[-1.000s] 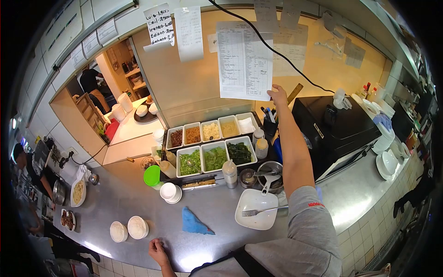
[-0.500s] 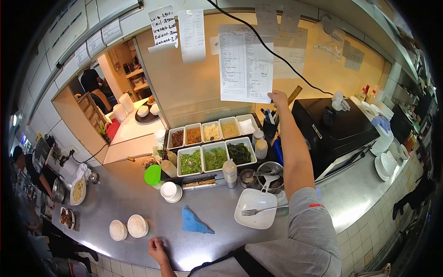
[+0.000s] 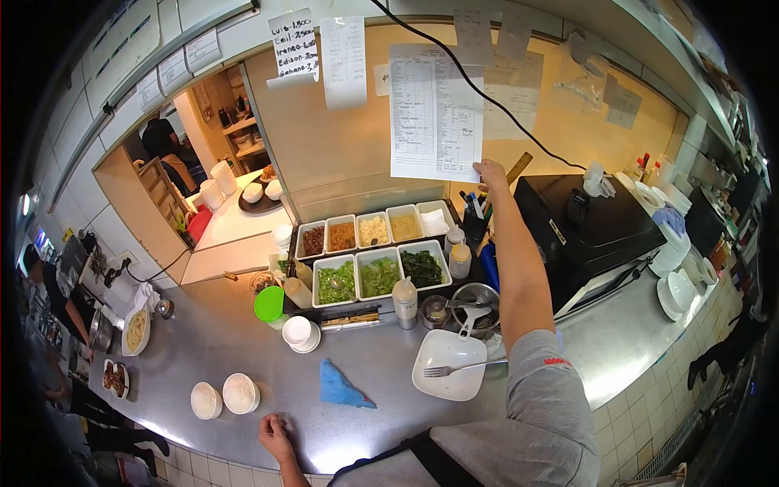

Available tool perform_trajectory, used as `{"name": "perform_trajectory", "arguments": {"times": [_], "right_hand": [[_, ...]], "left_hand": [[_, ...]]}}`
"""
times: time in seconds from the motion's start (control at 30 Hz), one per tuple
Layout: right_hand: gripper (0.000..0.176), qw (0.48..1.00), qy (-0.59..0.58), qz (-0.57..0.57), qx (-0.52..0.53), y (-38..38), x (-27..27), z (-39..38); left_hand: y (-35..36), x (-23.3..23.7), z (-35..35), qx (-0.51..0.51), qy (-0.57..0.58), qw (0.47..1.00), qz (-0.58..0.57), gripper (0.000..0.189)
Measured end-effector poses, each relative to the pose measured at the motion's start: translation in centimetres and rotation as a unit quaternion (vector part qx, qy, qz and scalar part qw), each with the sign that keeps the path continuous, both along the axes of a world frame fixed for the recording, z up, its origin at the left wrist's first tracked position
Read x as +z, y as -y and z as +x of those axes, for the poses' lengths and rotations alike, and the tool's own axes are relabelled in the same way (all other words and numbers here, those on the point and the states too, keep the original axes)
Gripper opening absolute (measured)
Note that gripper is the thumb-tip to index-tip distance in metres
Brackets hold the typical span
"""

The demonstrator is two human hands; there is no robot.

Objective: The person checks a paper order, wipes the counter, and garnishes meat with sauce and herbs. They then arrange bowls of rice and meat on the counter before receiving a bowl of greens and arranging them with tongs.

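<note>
My right hand (image 3: 490, 174) reaches up to the wall and pinches the lower right corner of a printed paper sheet (image 3: 436, 114). The sheet hangs upright, covered with columns of text too small to read. At the counter's front edge, my left hand (image 3: 277, 435) is loosely closed, with nothing visible in its fingers. Two white bowls of rice (image 3: 241, 394) stand just beyond it to the left. A folded blue cloth (image 3: 344, 385) lies on the counter to its right. Below my right arm sits a white square pan (image 3: 442, 388) with a fork (image 3: 454, 371) across it.
White tubs of chopped greens (image 3: 334, 283) and toppings line the back of the steel counter (image 3: 235, 337). A squeeze bottle (image 3: 404, 303) and stacked white cups (image 3: 300, 334) stand before them. A black machine (image 3: 596, 235) is at right. People work at far left.
The view has shifted slightly. My right hand stays at the sheet's corner, and my left hand stays at the counter edge.
</note>
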State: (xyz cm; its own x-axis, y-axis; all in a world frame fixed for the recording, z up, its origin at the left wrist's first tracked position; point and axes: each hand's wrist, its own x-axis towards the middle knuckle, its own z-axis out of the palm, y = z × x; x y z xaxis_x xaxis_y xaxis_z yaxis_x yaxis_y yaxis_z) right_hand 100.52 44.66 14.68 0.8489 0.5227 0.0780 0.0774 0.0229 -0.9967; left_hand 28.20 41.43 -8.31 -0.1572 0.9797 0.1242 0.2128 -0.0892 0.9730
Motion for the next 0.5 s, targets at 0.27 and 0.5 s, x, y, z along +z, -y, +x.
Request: {"name": "perform_trajectory", "arguments": {"times": [0.27,0.5], "right_hand": [[0.026,0.927,-0.15,0.287,0.188,1.9,8.0,-3.8],[0.025,0.879,-0.069,0.394,0.259,3.6,16.0,-6.2]], "left_hand": [[-0.1,-0.1,0.1,-0.002,0.012,1.0,0.012,0.018],[-0.1,0.1,0.2,-0.004,0.019,1.0,0.008,0.016]]}}
